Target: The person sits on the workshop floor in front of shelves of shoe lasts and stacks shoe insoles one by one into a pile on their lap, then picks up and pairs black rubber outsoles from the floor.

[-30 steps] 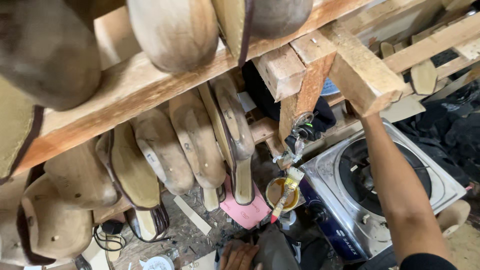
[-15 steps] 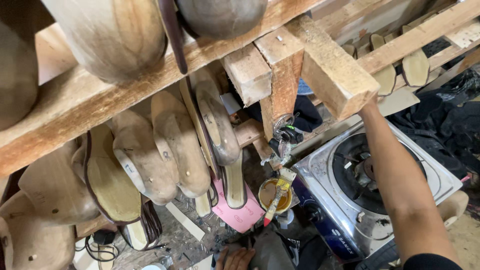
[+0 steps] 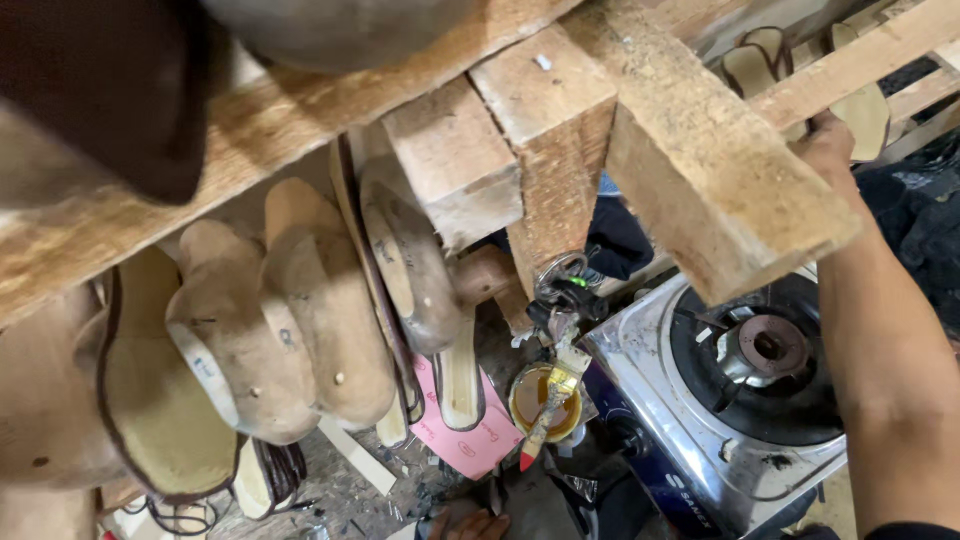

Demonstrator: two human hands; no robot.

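— Two hands showed, but only one clearly. The right hand (image 3: pixel 828 145) was raised far right against the wooden rack (image 3: pixel 700 170), at the slat (image 3: pixel 850 70) where tan insoles (image 3: pixel 868 108) stood.

— Were its fingers closed on anything?

— I could not tell; they were hidden behind the slat and beam end, only the back of the hand and the forearm were visible. The left hand (image 3: pixel 470 523) barely entered at the near edge, fingers curled on something dark, too cut off to name.

— What lay under the arm?

— A single-burner gas stove (image 3: pixel 740 400) sat just beside the forearm, its steel corner touching the lower right edge of view. Left of it stood a small tin of yellow glue (image 3: pixel 545 402) with a brush (image 3: pixel 548 415) resting across its rim, handle pointing near. A pink card (image 3: pixel 465 435) lay just left of the tin.

— Any open room?

— Little. Wooden shoe lasts (image 3: pixel 300 320) hung crowded on the left under the long plank (image 3: pixel 250 140), nearly touching one another. The thick beam end jutted over the stove, leaving a narrow gap between its edge and the forearm. Keys (image 3: pixel 560 290) dangled from the post (image 3: pixel 555 190), just above the tin.
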